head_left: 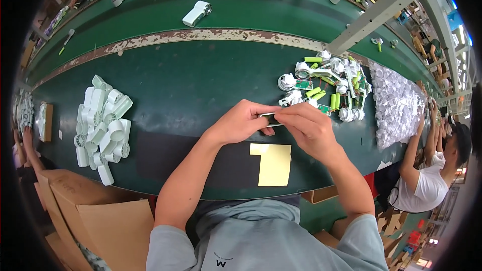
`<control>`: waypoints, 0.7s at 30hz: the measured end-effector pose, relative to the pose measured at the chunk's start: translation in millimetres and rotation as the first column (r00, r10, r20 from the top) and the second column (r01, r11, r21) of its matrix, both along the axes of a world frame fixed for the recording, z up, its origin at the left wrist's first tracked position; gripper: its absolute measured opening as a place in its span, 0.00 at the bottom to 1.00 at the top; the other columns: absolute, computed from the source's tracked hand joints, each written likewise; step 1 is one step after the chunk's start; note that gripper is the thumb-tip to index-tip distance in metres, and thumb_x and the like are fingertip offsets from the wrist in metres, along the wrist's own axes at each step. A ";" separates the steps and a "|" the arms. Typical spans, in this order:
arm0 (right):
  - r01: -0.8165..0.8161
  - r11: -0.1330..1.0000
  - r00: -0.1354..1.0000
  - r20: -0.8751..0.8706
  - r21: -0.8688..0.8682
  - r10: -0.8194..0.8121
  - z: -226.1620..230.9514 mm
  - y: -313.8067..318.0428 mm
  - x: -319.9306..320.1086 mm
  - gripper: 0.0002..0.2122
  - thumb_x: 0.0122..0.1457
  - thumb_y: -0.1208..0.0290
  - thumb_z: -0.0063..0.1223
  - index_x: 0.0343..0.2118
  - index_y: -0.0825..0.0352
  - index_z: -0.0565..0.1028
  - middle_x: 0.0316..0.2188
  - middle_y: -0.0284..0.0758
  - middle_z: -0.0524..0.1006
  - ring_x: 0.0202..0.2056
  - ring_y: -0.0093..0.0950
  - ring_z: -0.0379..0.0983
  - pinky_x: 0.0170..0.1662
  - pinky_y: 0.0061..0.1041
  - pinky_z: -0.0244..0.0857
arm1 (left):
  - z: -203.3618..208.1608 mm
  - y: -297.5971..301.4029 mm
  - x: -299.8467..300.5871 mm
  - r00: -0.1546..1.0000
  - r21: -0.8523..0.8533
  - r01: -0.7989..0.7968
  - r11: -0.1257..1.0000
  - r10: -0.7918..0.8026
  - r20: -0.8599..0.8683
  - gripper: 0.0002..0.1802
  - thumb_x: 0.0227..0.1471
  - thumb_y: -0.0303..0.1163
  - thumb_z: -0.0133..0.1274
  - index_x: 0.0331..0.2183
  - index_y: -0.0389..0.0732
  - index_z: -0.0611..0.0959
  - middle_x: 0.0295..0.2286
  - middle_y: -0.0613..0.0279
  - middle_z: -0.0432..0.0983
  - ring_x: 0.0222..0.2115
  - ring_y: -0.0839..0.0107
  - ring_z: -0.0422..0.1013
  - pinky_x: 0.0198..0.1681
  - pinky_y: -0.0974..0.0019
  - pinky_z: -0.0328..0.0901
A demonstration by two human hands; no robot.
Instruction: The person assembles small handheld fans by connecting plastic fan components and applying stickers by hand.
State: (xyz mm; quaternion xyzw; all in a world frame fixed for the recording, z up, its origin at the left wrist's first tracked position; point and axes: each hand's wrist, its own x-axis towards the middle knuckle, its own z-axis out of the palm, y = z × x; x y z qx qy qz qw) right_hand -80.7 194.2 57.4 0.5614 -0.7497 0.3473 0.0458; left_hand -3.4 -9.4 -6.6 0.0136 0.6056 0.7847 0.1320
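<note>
In front of my chest, my left hand [237, 124] and my right hand [312, 129] meet with bent fingers around a small white plastic casing [267, 115]. The left hand grips it from the left, while the right fingertips pinch its right end. Fingers cover most of the casing, so its full shape is hidden. Just below the hands lies a yellow notched sheet [274, 168], partly beside a black mat [155, 156]. Beyond my right hand, a heap of white motor assemblies [303, 70] lies with wires, green circuit boards and lime-green battery cells [334, 101].
White fan housings [106, 143] with round grilles are piled at the left. A clear bag of white parts [396, 108] stands at the right, near a co-worker [427, 175]. A single housing [197, 14] lies on the green belt beyond the chipped ledge [201, 35]. Cardboard boxes [115, 221] stand lower left.
</note>
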 end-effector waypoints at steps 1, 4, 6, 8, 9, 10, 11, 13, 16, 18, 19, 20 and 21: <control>-0.012 1.000 1.000 0.001 0.016 0.012 -0.9 -0.1 -1.0 0.13 0.49 0.85 0.64 0.39 0.69 0.82 0.37 0.36 0.82 0.38 0.35 0.79 0.39 0.31 0.75 | -0.5 -0.5 -0.7 1.000 0.006 0.014 1.000 -0.014 0.012 0.24 0.60 0.21 0.45 0.58 0.31 0.77 0.38 0.59 0.83 0.33 0.76 0.80 0.40 0.71 0.74; -0.020 0.999 1.000 0.005 0.043 0.020 -2.7 -0.5 -1.6 0.13 0.49 0.84 0.64 0.39 0.69 0.82 0.37 0.36 0.82 0.38 0.35 0.79 0.40 0.32 0.76 | 2.4 -0.2 -1.8 0.999 0.028 0.030 0.999 -0.031 0.043 0.25 0.60 0.20 0.44 0.58 0.31 0.76 0.39 0.58 0.83 0.34 0.76 0.79 0.42 0.70 0.74; -0.009 0.999 1.000 0.008 0.052 0.009 -2.3 -0.6 -1.0 0.13 0.49 0.84 0.64 0.39 0.69 0.82 0.37 0.35 0.82 0.38 0.35 0.79 0.40 0.32 0.76 | 2.3 -0.4 -0.9 0.999 0.044 0.033 0.999 -0.035 0.039 0.25 0.60 0.21 0.44 0.59 0.31 0.76 0.39 0.58 0.83 0.35 0.75 0.79 0.43 0.70 0.74; 0.009 0.999 1.000 0.000 0.039 -0.009 -0.5 -3.8 0.9 0.11 0.50 0.85 0.65 0.37 0.68 0.83 0.34 0.36 0.82 0.35 0.33 0.80 0.37 0.29 0.74 | 2.0 -0.8 0.0 0.998 0.056 0.042 0.998 -0.044 0.035 0.25 0.61 0.21 0.43 0.59 0.31 0.76 0.39 0.58 0.83 0.35 0.75 0.79 0.44 0.70 0.73; 0.010 0.999 1.000 -0.001 0.040 -0.010 -0.6 -4.2 0.7 0.11 0.50 0.85 0.65 0.37 0.68 0.83 0.34 0.36 0.82 0.35 0.33 0.80 0.37 0.29 0.74 | 2.1 -1.4 -0.1 0.998 0.062 0.045 0.997 -0.048 0.036 0.25 0.61 0.22 0.44 0.59 0.31 0.76 0.40 0.58 0.83 0.36 0.75 0.79 0.44 0.70 0.73; 0.006 0.999 1.000 -0.001 0.037 -0.006 -0.7 -4.3 0.7 0.11 0.50 0.85 0.65 0.37 0.68 0.83 0.34 0.36 0.82 0.35 0.33 0.80 0.37 0.29 0.74 | 2.0 -2.0 0.0 0.998 0.067 0.049 0.997 -0.051 0.038 0.24 0.62 0.24 0.44 0.59 0.31 0.76 0.40 0.58 0.82 0.36 0.75 0.79 0.45 0.70 0.73; 0.001 0.999 1.000 0.000 0.034 -0.001 -0.8 -4.4 0.8 0.11 0.50 0.85 0.65 0.37 0.68 0.83 0.33 0.36 0.82 0.35 0.33 0.80 0.37 0.29 0.74 | 0.4 -3.0 0.2 0.998 0.067 0.050 0.996 -0.053 0.038 0.24 0.62 0.24 0.44 0.59 0.31 0.76 0.40 0.58 0.82 0.36 0.75 0.79 0.45 0.70 0.73; 0.007 0.999 1.000 0.013 0.037 -0.007 -5.5 -2.5 1.4 0.10 0.50 0.85 0.65 0.36 0.68 0.83 0.33 0.36 0.82 0.34 0.34 0.80 0.36 0.29 0.74 | -2.5 -4.0 0.0 0.998 0.134 0.033 0.990 -0.039 0.046 0.24 0.63 0.25 0.44 0.59 0.31 0.76 0.40 0.58 0.83 0.36 0.75 0.79 0.44 0.70 0.72; 0.019 0.999 1.000 0.020 0.047 -0.020 -6.9 -2.6 1.8 0.10 0.49 0.84 0.65 0.36 0.67 0.82 0.31 0.35 0.81 0.33 0.35 0.79 0.36 0.31 0.74 | -1.3 -1.3 -0.6 0.999 0.071 0.027 0.997 -0.029 0.020 0.23 0.62 0.25 0.46 0.58 0.29 0.77 0.38 0.57 0.83 0.35 0.75 0.79 0.43 0.70 0.73; 0.030 0.998 0.999 0.012 0.053 -0.030 -6.1 -3.5 1.8 0.10 0.49 0.83 0.64 0.36 0.66 0.82 0.30 0.34 0.80 0.33 0.35 0.79 0.35 0.33 0.75 | -1.6 -0.6 -1.6 0.999 0.033 0.036 0.999 -0.037 0.022 0.23 0.62 0.24 0.47 0.57 0.29 0.77 0.38 0.57 0.83 0.34 0.75 0.79 0.42 0.70 0.73; 0.035 0.997 0.999 0.032 0.064 -0.037 -5.8 -3.9 1.8 0.09 0.50 0.82 0.64 0.35 0.66 0.82 0.28 0.35 0.80 0.32 0.35 0.79 0.35 0.33 0.74 | -1.7 -0.4 -2.2 0.999 -0.004 0.043 0.999 -0.042 0.022 0.23 0.61 0.23 0.48 0.57 0.28 0.78 0.38 0.57 0.83 0.34 0.75 0.79 0.41 0.69 0.73; 0.041 0.996 0.998 0.050 0.075 -0.045 -5.2 -4.0 2.1 0.09 0.51 0.82 0.64 0.35 0.65 0.82 0.27 0.35 0.80 0.31 0.35 0.78 0.34 0.33 0.73 | -2.4 -0.4 -2.8 0.999 -0.005 0.048 0.999 -0.048 0.022 0.23 0.61 0.23 0.48 0.57 0.28 0.78 0.38 0.57 0.83 0.34 0.75 0.79 0.41 0.69 0.73; 0.043 0.996 0.998 0.052 0.073 -0.047 -4.5 -4.7 2.8 0.09 0.51 0.82 0.64 0.35 0.65 0.82 0.27 0.35 0.80 0.31 0.35 0.78 0.34 0.33 0.73 | -3.4 -1.2 -2.5 0.999 0.027 0.036 0.999 -0.037 0.037 0.23 0.60 0.22 0.49 0.56 0.28 0.78 0.39 0.57 0.83 0.33 0.75 0.79 0.41 0.70 0.73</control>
